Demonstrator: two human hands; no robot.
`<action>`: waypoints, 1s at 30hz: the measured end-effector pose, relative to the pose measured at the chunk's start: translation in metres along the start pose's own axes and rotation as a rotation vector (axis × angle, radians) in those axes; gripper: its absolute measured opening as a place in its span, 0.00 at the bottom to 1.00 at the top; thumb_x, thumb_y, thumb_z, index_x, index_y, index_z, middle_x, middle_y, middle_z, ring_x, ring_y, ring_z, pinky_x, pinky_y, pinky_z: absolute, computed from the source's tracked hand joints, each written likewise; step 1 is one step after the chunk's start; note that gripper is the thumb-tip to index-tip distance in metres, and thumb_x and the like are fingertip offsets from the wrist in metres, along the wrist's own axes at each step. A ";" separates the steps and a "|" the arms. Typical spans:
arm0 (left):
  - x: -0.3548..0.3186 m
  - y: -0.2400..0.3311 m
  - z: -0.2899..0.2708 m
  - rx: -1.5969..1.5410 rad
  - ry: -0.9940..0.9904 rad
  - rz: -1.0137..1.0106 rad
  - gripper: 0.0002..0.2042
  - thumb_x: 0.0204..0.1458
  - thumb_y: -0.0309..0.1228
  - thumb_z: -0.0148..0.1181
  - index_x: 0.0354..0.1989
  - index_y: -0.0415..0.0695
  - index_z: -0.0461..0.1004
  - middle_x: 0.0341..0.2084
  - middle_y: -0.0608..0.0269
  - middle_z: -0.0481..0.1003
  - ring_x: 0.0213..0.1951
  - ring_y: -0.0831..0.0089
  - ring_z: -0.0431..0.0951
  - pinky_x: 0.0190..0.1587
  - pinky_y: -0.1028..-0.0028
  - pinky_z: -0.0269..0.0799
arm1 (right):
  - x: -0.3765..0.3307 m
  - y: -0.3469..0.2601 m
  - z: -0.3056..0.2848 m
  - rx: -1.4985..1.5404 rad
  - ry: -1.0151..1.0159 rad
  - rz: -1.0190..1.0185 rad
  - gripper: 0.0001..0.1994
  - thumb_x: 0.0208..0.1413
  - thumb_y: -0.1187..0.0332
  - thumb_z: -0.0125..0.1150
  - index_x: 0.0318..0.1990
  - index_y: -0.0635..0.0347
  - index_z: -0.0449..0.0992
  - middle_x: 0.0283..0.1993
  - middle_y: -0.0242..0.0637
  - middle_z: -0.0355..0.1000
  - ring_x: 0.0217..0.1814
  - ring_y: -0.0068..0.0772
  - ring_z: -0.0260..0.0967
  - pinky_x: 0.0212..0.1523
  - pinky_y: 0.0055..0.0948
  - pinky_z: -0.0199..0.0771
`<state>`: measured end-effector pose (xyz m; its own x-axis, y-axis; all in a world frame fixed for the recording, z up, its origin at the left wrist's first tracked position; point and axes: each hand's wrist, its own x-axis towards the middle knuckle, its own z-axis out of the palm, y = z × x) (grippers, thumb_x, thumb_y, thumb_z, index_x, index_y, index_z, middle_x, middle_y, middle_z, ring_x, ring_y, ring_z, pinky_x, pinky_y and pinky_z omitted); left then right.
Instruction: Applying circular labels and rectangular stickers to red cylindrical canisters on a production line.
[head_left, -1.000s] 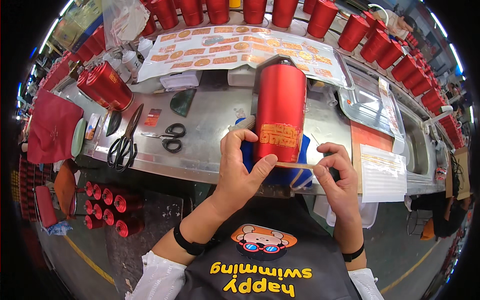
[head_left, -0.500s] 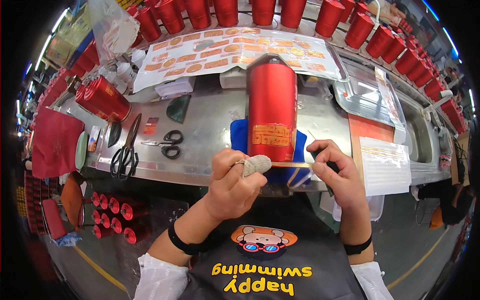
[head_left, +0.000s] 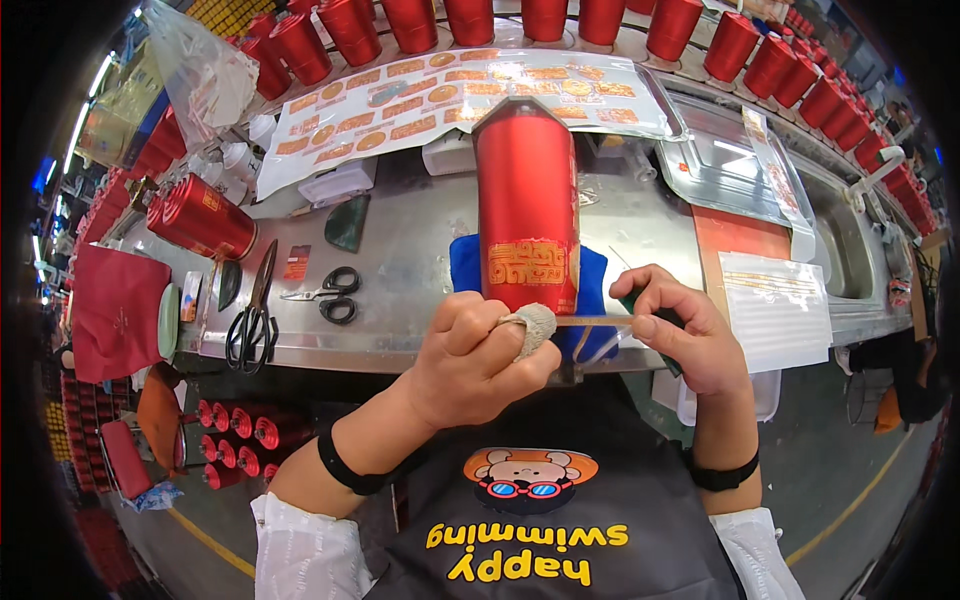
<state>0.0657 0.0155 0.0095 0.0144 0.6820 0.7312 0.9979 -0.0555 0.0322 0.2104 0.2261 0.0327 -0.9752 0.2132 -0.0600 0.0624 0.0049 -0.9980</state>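
Note:
A red metallic canister (head_left: 525,190) with a gold decal (head_left: 527,265) lies on a blue cloth (head_left: 592,285), its near end toward me. Along that end runs a thin gold strip (head_left: 595,321), stretched between my hands. My left hand (head_left: 470,350) is closed at the strip's left part, a knitted finger cover (head_left: 537,325) pressing it by the canister's edge. My right hand (head_left: 695,335) pinches the strip's right end between thumb and finger. In that same hand sits a dark green-handled tool (head_left: 671,366) with a thin needle-like tip pointing up. My left fingertips are partly hidden.
Large black scissors (head_left: 252,335), small scissors (head_left: 335,295) and a dark green scraper (head_left: 346,224) lie left. A decal sheet (head_left: 420,95) spans the back. White sheets with gold strips (head_left: 770,305) lie right, by a sink (head_left: 845,250). More red canisters (head_left: 205,218) stand around.
My left hand has moved slightly right along the canister's near end, and the exposed strip between my hands is shorter. The whole view has shifted a little. Both hands keep their hold.

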 end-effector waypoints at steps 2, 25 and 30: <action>-0.001 -0.002 0.004 0.019 -0.006 -0.009 0.13 0.37 0.32 0.60 0.35 0.55 0.72 0.28 0.69 0.65 0.36 0.70 0.66 0.38 0.70 0.64 | 0.003 0.000 0.000 -0.012 0.010 0.027 0.06 0.53 0.70 0.61 0.28 0.61 0.72 0.46 0.35 0.67 0.50 0.25 0.61 0.50 0.25 0.61; -0.014 0.000 0.017 -0.113 0.162 -0.131 0.17 0.33 0.20 0.62 0.35 0.48 0.72 0.32 0.59 0.69 0.32 0.61 0.67 0.31 0.66 0.67 | 0.000 -0.007 -0.010 -0.140 -0.017 -0.033 0.06 0.51 0.69 0.60 0.26 0.59 0.70 0.47 0.38 0.67 0.48 0.26 0.60 0.49 0.26 0.58; -0.014 -0.003 0.016 -0.024 0.032 -0.001 0.16 0.32 0.21 0.62 0.34 0.48 0.72 0.31 0.60 0.67 0.32 0.61 0.66 0.31 0.66 0.66 | 0.002 0.001 -0.011 -0.132 -0.004 -0.077 0.07 0.52 0.69 0.61 0.27 0.61 0.72 0.44 0.34 0.67 0.44 0.23 0.61 0.45 0.24 0.62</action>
<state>0.0640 0.0175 -0.0116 0.0111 0.6584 0.7526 0.9961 -0.0728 0.0490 0.2103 0.2372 0.0322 -0.9789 0.2036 0.0163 0.0146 0.1492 -0.9887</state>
